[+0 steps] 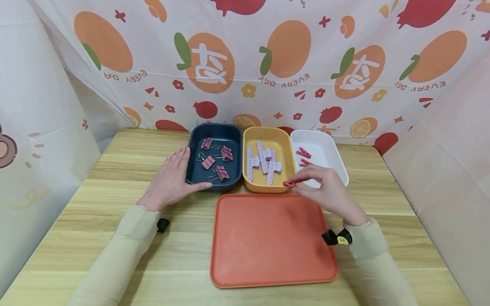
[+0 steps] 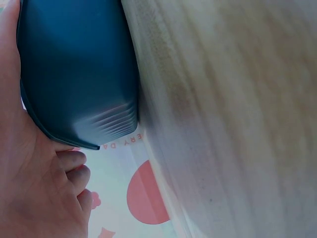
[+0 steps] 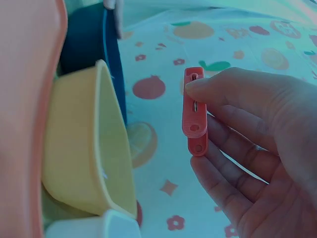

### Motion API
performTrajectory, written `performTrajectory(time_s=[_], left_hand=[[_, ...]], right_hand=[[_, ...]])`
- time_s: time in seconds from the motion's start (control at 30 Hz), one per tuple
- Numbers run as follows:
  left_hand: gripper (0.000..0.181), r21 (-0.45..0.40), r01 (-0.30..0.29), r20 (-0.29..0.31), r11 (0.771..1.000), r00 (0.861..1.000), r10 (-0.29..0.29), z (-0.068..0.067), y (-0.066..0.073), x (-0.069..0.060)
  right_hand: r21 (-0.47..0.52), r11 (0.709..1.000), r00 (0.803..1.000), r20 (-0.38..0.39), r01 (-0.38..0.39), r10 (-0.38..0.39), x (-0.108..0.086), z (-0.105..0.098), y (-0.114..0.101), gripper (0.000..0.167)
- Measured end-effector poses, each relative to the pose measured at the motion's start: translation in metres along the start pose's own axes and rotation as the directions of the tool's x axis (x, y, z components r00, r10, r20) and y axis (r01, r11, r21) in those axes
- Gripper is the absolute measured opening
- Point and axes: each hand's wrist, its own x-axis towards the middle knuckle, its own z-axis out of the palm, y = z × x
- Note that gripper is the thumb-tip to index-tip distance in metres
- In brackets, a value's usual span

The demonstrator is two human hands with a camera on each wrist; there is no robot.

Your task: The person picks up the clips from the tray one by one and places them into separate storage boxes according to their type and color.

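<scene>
Between the thumb and fingers of my right hand (image 1: pixel 327 187), a small red clothespin (image 3: pixel 194 106) is pinched above the near right corner of the yellow bin (image 1: pixel 264 187). Two more red clothespins (image 1: pixel 303 152) lie in the white bin (image 1: pixel 342 165), partly behind that hand. My left hand (image 1: pixel 168 180) rests against the dark blue bin (image 1: pixel 214 187), fingers straight along its left side and thumb at the near rim. Several pink binder clips (image 1: pixel 208 162) lie in the blue bin. Three lilac ruler-shaped clips (image 1: pixel 250 163) with small handles are in the yellow one.
A flat orange-red tray (image 1: pixel 272 242) lies in front of the bins on the wooden table (image 1: pixel 183 263). Behind the row of bins hangs a fruit-print curtain (image 1: pixel 249 97), and pale sheets stand at both sides.
</scene>
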Motion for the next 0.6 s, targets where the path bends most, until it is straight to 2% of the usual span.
performTrajectory(time_s=[0.17, 0.43, 0.6], left_hand=[[0.133, 0.003, 0.000, -0.004, 1.000, 1.000, 0.000, 0.001, -0.001, -0.001], [0.134, 0.002, 0.000, -0.003, 1.000, 1.000, 0.000, 0.000, 0.000, -0.001], [0.134, 0.002, -0.002, -0.004, 1.000, 1.000, 0.002, 0.001, 0.000, -0.001]], right_hand=[[-0.027, 0.999, 0.999, -0.042, -0.034, 0.033, 0.002, -0.013, 0.003, 0.026], [-0.049, 0.999, 0.995, -0.103, -0.001, -0.004, 0.004, -0.027, 0.011, 0.027], [-0.070, 0.996, 0.989, -0.142, -0.061, 0.051, 0.005, -0.035, 0.018, 0.026]])
